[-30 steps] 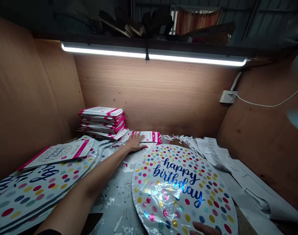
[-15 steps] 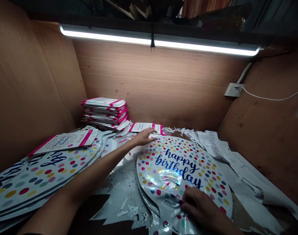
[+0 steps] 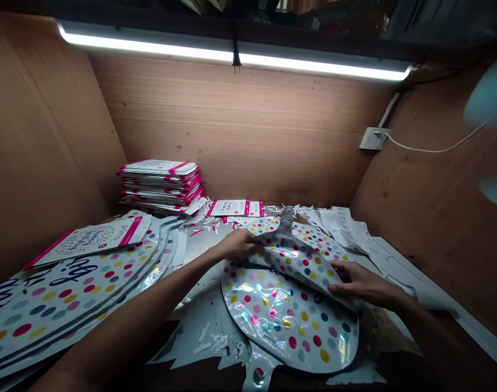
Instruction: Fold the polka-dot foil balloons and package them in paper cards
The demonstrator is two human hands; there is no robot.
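My left hand (image 3: 240,244) grips the left edge of a flat foil balloon (image 3: 297,260) with coloured dots, folded over on itself. Its grey tail (image 3: 286,220) points toward the back wall. On the right side of the fold, my right hand (image 3: 352,280) pinches the same balloon between thumb and fingers. Beneath it lies another dotted foil balloon (image 3: 289,321), its tail (image 3: 258,373) toward me. The fold hides most of the lettering.
Several flat balloons (image 3: 68,288) are layered at the left, with a printed card packet (image 3: 95,239) on top. A pile of packets (image 3: 160,185) stands at the back left; more packets (image 3: 227,208) lie beside it. White paper strips (image 3: 379,256) line the right side.
The top balloon's tail end has been turned up and away from me, covering its lettering. My right hand has moved up and right; my left hand has come down onto the balloon's edge.
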